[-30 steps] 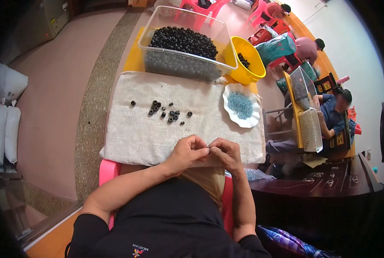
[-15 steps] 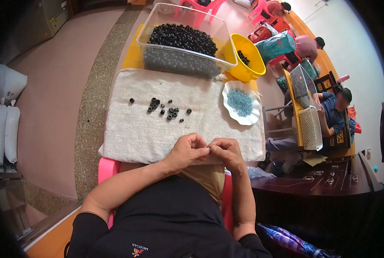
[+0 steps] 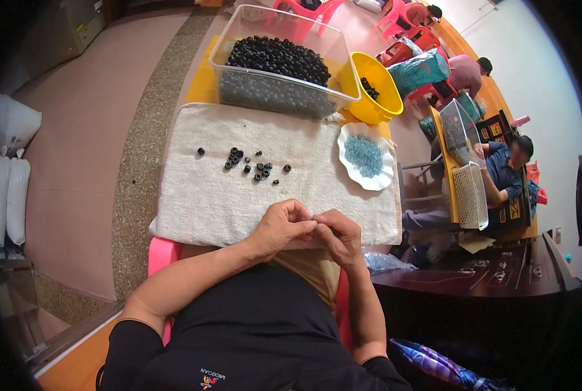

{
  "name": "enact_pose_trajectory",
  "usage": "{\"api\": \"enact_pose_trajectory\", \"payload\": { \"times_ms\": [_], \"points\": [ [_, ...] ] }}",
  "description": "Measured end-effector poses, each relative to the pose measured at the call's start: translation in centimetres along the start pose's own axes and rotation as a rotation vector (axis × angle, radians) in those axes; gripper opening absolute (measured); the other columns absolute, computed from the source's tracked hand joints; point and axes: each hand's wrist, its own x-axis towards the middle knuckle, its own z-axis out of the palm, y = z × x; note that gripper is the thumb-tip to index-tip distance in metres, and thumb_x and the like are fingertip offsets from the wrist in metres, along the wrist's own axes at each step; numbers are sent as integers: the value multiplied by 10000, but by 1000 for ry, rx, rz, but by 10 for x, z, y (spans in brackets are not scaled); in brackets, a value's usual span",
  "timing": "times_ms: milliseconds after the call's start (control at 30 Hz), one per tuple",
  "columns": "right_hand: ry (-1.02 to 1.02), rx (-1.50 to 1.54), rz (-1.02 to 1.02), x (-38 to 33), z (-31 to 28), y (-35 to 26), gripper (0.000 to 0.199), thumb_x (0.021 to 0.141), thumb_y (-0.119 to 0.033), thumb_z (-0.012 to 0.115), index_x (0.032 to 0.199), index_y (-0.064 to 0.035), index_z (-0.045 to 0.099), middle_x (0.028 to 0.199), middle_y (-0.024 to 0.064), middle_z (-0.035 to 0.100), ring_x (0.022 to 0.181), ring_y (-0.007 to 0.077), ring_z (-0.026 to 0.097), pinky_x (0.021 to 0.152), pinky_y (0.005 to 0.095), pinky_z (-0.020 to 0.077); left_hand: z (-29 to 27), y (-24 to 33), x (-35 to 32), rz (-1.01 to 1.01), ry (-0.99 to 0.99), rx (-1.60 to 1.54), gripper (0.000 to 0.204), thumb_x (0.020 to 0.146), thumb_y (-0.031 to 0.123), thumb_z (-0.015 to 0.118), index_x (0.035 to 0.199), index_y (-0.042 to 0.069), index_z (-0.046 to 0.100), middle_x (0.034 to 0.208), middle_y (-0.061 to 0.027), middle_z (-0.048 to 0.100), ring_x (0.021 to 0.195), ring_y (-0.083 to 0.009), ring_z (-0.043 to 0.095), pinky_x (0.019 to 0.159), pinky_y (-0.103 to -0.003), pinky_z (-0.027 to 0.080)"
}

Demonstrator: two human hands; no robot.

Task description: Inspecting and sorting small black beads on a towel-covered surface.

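Over the near edge of a white towel, my left hand and my right hand meet fingertip to fingertip. Both are closed in a pinch. Whatever sits between the fingertips is too small and covered to make out. Beyond them, several small black ring-shaped pieces lie loose on the towel. To the right rests a white scalloped dish with small clear-blue beads in it.
A clear plastic bin full of black pieces stands at the towel's far edge, beside a yellow tub holding a few more. On the right, a person sits by a white perforated basket. White sacks stand at far left.
My right hand has turned slightly, its fingers shifting at the pinch. My left hand stays almost in place. The pieces on the towel have not moved.
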Motion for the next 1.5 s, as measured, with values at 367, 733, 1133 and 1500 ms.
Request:
{"api": "enact_pose_trajectory", "payload": {
  "times_ms": [367,733,1133,1500],
  "points": [
    [-9,-269,27,39,-19,-25,97,840,-63,671,898,11,693,884,118,659,846,224,633,712,311,499,0,-4,1,26,18,-16,85,907,49,648,936,17,575,882,-72,655,784,-133,649,712,-266,564],
    [-332,-547,-153,125,25,-18,196,807,-186,641,945,-76,726,914,123,659,829,340,652,756,430,515,3,-4,1,19,1,151,101,852,61,682,890,-11,622,809,-71,656,728,-122,631,672,-253,520],
    [-214,-533,-170,115,21,-16,109,843,-121,638,925,-56,669,864,138,652,811,329,660,726,390,524,3,-3,2,7,-6,139,122,858,73,683,899,-12,608,834,-77,651,738,-124,630,669,-253,526],
    [16,-28,45,51,-12,30,129,875,55,633,1003,42,635,910,54,642,832,129,649,741,255,540,3,-3,3,40,0,86,132,891,61,656,976,-10,584,873,-61,643,766,-118,629,690,-249,531]
  ]
}}
